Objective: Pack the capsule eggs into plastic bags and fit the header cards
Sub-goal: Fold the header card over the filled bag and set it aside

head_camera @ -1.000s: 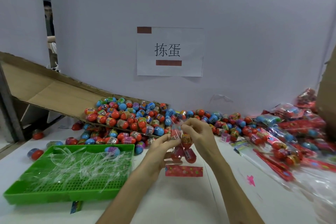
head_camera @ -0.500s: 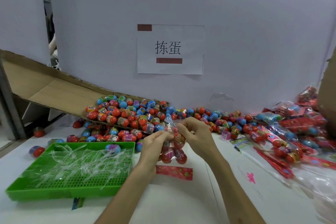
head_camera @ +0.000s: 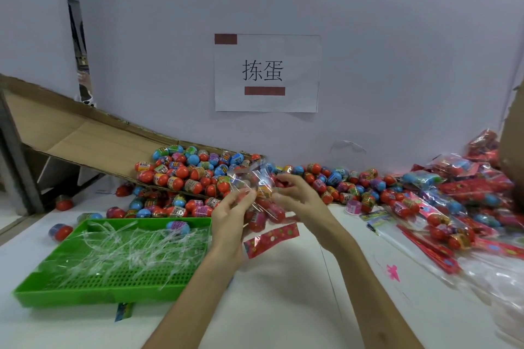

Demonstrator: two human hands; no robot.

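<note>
Fingers [head_camera: 243,202] of the left hand [head_camera: 231,219] curl around the near left side of the plastic bag [head_camera: 256,177], gripping it. At 3 o'clock of the bag, the right hand [head_camera: 302,200] has its fingers [head_camera: 283,178] pinching the crinkled film near the top. Both hands hold the bag up off the desk [head_camera: 283,312], dead centre in view, and red capsule eggs [head_camera: 258,221] show through the film in its lower half. Right below, at 6 o'clock of the bag, a red header card [head_camera: 270,239] lies tilted; blur hides whether it touches the desk or the bag. Over at 8 o'clock of the hands sits a green tray [head_camera: 93,296] littered with clear strips [head_camera: 122,249], with 1 blue-and-pink egg [head_camera: 177,227] inside by its far rim. At 11 o'clock a cardboard ramp [head_camera: 79,136] slopes down, its low end loaded with a heap of loose eggs [head_camera: 195,170] that spills along the wall [head_camera: 397,51] toward 2 o'clock. At 3 o'clock, finished packs [head_camera: 459,193] pile up on the desk's right side. High at 12 o'clock, a paper sign [head_camera: 266,73] hangs on the wall.
</note>
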